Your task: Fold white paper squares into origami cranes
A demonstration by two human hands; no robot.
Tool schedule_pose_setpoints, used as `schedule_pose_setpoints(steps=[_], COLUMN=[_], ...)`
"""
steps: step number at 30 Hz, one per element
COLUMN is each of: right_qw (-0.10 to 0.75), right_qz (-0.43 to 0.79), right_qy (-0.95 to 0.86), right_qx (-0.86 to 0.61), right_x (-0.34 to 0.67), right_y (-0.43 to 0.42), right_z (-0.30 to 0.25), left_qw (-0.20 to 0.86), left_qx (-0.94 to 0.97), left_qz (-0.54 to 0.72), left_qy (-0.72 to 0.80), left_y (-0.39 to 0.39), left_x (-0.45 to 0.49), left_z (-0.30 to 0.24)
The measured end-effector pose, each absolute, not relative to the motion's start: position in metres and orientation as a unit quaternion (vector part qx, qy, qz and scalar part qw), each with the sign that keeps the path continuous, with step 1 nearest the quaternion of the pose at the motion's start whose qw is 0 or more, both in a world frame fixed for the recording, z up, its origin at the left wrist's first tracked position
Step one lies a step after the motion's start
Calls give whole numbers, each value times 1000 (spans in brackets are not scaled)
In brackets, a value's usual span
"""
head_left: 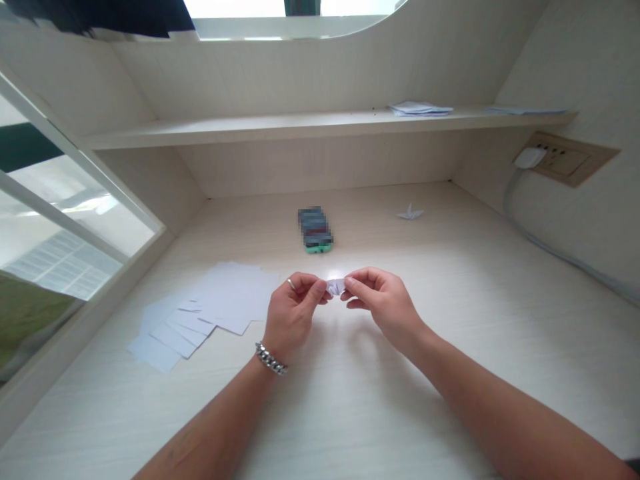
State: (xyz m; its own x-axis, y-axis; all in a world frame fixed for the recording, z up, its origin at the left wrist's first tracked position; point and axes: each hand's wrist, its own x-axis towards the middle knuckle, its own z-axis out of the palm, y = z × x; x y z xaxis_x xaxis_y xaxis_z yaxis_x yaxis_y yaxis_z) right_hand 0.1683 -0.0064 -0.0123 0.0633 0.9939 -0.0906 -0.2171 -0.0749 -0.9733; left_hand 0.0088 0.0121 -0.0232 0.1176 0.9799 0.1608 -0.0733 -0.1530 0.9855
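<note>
A small folded white paper [335, 287] is held up between my two hands over the desk [350, 413]. My left hand [296, 310], with a ring and a chain bracelet at the wrist, pinches its left end between thumb and fingers. The right end sits in a pinch of my right hand [383, 300]. My fingertips cover both ends, so only the creased middle shows. Farther back on the right stands a finished paper crane [411, 213].
Loose white paper sheets [235, 293] lie fanned out on the left. A phone [316, 230] with a green edge lies behind my hands. More folded papers [420, 109] rest on the shelf [280, 127]. A plugged-in cable [565, 260] runs down the right wall.
</note>
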Motion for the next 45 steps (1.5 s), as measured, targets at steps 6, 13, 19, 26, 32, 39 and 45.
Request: schedule_pose_setpoints(steps=[6, 13, 19, 26, 32, 39, 45], right_qw=[550, 519, 484, 501, 451, 326, 306], right_qz=[589, 584, 577, 606, 409, 376, 580], right_qy=[-362, -395, -439, -374, -578, -680, -614], right_qx=[-469, -483, -491, -492, -544, -539, -440], right_x=[170, 170, 171, 177, 178, 180, 189], right_y=[-6, -5, -4, 0, -2, -5, -1], right_z=[-10, -11, -13, -14, -17, -12, -15], left_qw=[501, 480, 498, 551, 452, 497, 619], left_qx=[492, 557, 602, 518, 608, 615, 561], left_qz=[558, 494, 378, 444, 424, 388, 327], left_qy=[442, 464, 496, 481, 496, 474, 442], left_y=[12, 13, 15, 15, 11, 9, 12], left_x=[12, 6, 5, 6, 6, 7, 2], left_z=[-20, -22, -22, -18, -19, -15, -10])
